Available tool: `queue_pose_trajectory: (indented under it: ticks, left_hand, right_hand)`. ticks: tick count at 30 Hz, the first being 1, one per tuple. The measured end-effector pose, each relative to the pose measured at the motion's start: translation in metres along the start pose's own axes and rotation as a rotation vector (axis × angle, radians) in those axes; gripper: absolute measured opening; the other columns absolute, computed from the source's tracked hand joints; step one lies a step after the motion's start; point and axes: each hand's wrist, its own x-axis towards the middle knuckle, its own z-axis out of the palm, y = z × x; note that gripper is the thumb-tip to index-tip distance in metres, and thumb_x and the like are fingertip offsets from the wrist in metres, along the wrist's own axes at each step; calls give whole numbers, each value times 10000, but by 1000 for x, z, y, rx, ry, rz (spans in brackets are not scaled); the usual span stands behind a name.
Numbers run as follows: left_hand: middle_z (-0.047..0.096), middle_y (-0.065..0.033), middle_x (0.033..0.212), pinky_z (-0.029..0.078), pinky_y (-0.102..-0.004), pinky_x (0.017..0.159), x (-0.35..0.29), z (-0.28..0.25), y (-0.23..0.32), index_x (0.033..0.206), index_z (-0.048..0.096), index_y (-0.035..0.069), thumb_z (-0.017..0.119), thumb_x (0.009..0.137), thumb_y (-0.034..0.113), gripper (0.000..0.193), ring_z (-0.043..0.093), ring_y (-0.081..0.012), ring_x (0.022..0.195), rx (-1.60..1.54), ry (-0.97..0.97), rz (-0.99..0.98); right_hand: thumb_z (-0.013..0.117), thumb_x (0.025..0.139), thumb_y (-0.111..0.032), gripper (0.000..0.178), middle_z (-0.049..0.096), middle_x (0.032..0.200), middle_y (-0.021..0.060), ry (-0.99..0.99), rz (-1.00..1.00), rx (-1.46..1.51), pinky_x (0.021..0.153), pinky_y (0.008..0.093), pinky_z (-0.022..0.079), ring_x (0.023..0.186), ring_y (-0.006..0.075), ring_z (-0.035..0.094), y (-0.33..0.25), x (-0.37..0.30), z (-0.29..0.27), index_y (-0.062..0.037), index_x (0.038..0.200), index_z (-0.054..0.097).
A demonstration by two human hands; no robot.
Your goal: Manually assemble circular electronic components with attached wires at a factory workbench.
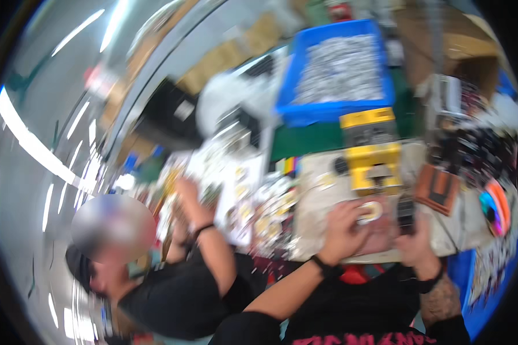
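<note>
At the front of the beige work surface, my left hand (pixel 344 229) is closed with its fingertips at a small round white piece with a yellowish centre (pixel 369 213). My right hand (pixel 418 240) grips an upright black block-like object (pixel 406 215), blurred by motion, so its kind does not show. Just beyond both hands stands a yellow and grey device (pixel 374 164) with a dark round knob on its left side. Another pale round piece (pixel 326 181) lies to the left of the device.
Behind the device is a blue bin (pixel 285 99) full of small grey-white pieces. A brown and black square item (pixel 437 188) and an iridescent orange-rimmed object (pixel 495 208) lie rightward. At left a co-worker (pixel 172 293) in black handles things among scattered small parts (pixel 265 215).
</note>
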Motion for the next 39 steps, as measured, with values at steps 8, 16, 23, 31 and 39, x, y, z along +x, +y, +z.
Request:
queue_pose_trajectory:
  ticks: [8, 16, 23, 31, 39]
  left_hand:
    - [649, -33, 1292, 395, -479, 965, -22, -18, 6, 1093, 682, 149, 769, 747, 171, 357, 540, -300, 1235, -25, 114, -154]
    - [625, -31, 1301, 378, -476, 956, -28, -20, 0, 1066, 672, 145, 751, 742, 159, 334, 514, -297, 1255, -107, 124, -147]
    - [690, -127, 1226, 458, -529, 992, -12, -12, -2, 1094, 706, 88, 776, 757, 210, 364, 617, -382, 1155, -151, 83, -50]
    - [721, -128, 1186, 427, -464, 1028, -14, -14, 1, 1004, 736, 89, 784, 733, 93, 276, 599, -357, 1145, -75, 78, -23]
    - [676, -133, 1106, 417, -505, 1010, -15, -3, -3, 998, 697, 34, 790, 726, 141, 306, 548, -389, 1148, -55, 75, -72]
  right_hand:
    - [599, 892, -778, 861, 502, 940, 22, 89, -6, -115, 602, 224, 427, 715, 83, 510, 32, 13, -10, -18, 1270, 453]
    - [561, 913, -784, 800, 467, 882, 16, 133, -55, -174, 552, 218, 416, 693, 80, 502, 17, 25, 14, -54, 1223, 447]
    - [672, 957, -356, 405, 573, 841, -9, 333, 198, -20, 571, 238, 467, 655, 70, 538, 38, -11, -22, -74, 1197, 507]
    - [740, 905, -464, 627, 676, 977, 115, 51, -74, -353, 739, 330, 510, 815, 164, 621, -24, 24, 26, 10, 1278, 568]
    - [761, 872, -470, 607, 624, 723, 146, 5, -76, -397, 607, 400, 481, 651, 359, 642, -32, 29, 27, 1, 1202, 565]
